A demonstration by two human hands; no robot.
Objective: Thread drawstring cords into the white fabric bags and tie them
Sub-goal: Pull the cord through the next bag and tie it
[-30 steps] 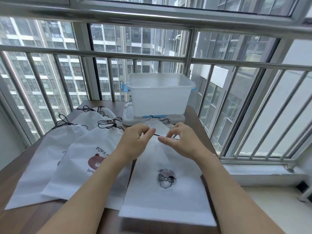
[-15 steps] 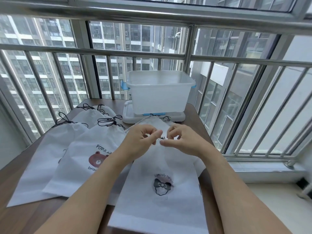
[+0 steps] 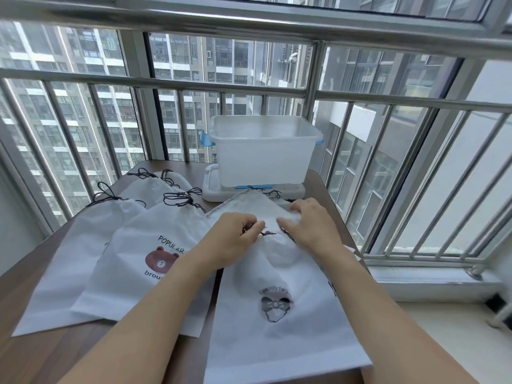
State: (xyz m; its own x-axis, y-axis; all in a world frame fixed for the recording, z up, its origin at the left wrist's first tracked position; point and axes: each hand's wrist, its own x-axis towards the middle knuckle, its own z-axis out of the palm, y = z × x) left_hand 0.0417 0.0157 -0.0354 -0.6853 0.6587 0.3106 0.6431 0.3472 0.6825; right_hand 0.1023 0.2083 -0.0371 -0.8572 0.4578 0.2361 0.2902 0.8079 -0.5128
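Left hand (image 3: 235, 239) is pinching the dark cord (image 3: 267, 233) at the gathered mouth of the bow bag (image 3: 277, 314), just in front of the tub (image 3: 263, 151). Right hand (image 3: 310, 228) is lying on the fabric, fingers loosely spread; its grip is hard to make out.

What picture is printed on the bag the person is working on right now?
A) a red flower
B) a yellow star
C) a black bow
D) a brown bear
C: both hands, the left hand and the right hand, are at the top of the bag that shows a black bow; the brown bear is printed on the neighbouring bag.
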